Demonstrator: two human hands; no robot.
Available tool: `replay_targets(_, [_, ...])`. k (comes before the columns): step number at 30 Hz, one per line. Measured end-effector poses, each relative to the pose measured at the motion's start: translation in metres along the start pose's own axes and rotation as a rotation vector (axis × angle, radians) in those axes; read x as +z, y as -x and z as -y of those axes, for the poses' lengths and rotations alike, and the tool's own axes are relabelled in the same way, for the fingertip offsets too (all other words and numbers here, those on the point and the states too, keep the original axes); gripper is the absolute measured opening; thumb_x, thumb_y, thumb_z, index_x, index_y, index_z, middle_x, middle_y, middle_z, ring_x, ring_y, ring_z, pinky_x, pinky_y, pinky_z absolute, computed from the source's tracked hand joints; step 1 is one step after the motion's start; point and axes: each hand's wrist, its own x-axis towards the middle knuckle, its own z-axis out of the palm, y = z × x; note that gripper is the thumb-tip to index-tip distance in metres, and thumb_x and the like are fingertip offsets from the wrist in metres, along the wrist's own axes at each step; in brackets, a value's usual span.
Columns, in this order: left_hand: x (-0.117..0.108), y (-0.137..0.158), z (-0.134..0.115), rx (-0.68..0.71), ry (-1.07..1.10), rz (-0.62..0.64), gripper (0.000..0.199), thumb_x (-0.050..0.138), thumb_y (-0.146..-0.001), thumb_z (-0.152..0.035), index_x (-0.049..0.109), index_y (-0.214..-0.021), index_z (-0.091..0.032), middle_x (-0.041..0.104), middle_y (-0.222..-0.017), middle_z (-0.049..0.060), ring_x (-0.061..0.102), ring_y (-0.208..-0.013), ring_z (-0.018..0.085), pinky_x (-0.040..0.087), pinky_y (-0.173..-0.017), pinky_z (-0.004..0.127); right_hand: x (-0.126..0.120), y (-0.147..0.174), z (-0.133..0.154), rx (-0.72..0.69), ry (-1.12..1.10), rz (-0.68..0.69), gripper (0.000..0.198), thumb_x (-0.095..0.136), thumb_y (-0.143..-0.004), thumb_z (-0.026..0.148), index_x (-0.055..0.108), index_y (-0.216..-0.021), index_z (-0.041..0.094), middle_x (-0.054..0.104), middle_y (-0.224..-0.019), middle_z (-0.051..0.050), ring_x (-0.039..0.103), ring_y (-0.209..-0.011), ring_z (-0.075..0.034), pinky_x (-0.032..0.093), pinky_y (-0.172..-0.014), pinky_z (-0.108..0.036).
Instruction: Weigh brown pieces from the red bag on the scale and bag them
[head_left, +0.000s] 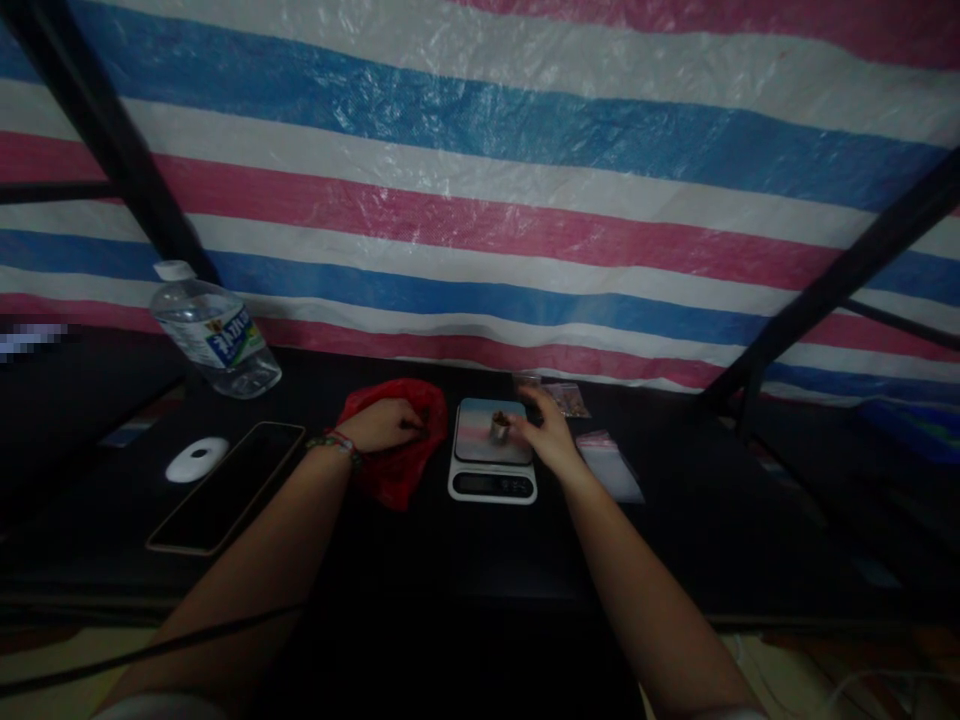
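A white kitchen scale (pixel 493 484) lies on the black table, its display dark. On its plate stands a small metallic-looking cup (pixel 499 428) with brown bits heaped in it. My right hand (pixel 545 432) is beside the cup, fingers apart, with the thumb tip close to its rim; whether they touch is hard to tell. My left hand (pixel 382 424) reaches into an opened red plastic bag (pixel 394 480). Its fingers are curled together over dark contents, and what they pinch cannot be made out. Small zip bags (pixel 571 400) with brown bits lie behind my right hand.
Flat clear zip bags (pixel 613 470) lie right of the scale. To the left are a phone (pixel 229 488), a white oval device (pixel 196 459) and a clear plastic bottle (pixel 217 340). A striped plastic sheet (pixel 480 230) hangs behind the table, with dark slanted bars (pixel 832 275) at both sides.
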Motion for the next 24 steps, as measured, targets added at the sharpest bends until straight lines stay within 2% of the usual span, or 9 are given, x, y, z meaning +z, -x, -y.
replay_targets(4, [0.002,-0.001,0.001,-0.046,-0.007,-0.008,0.026,0.053,-0.081,-0.033,0.075,-0.088,-0.021,0.071,-0.088,0.004,0.063,-0.078,0.018,0.044,-0.075,0.025,-0.001,-0.004,-0.01,0.05,-0.075,-0.179,0.036,0.06,-0.079,0.041,0.062,-0.108,0.021,0.064,-0.113,-0.008,0.056,-0.11,-0.024,0.04,-0.1,-0.043])
replay_targets(7, [0.004,0.0,0.001,-0.05,-0.006,-0.045,0.024,0.055,-0.08,-0.033,0.074,-0.087,-0.019,0.071,-0.088,0.004,0.062,-0.079,0.018,0.043,-0.076,0.025,0.0,-0.005,-0.018,0.136,-0.124,-0.245,0.032,0.057,-0.081,0.042,0.063,-0.102,0.019,0.066,-0.108,-0.008,0.059,-0.104,-0.023,0.042,-0.097,-0.043])
replay_targets(11, [0.005,0.001,-0.003,-0.071,0.044,-0.087,0.021,0.055,-0.079,-0.027,0.071,-0.087,-0.015,0.071,-0.086,0.004,0.061,-0.076,0.017,0.043,-0.073,0.024,0.002,-0.006,-0.025,0.207,-0.155,-0.258,0.03,0.057,-0.08,0.042,0.064,-0.098,0.019,0.067,-0.103,-0.007,0.06,-0.099,-0.023,0.045,-0.094,-0.042])
replay_targets(24, [0.0,0.0,-0.019,-0.056,0.04,-0.07,0.023,0.054,-0.079,-0.024,0.071,-0.091,-0.015,0.071,-0.091,0.006,0.063,-0.082,0.019,0.046,-0.078,0.026,0.007,-0.004,-0.025,0.227,-0.164,-0.246,0.031,0.056,-0.077,0.039,0.065,-0.097,0.017,0.068,-0.101,-0.008,0.063,-0.093,-0.022,0.047,-0.09,-0.04])
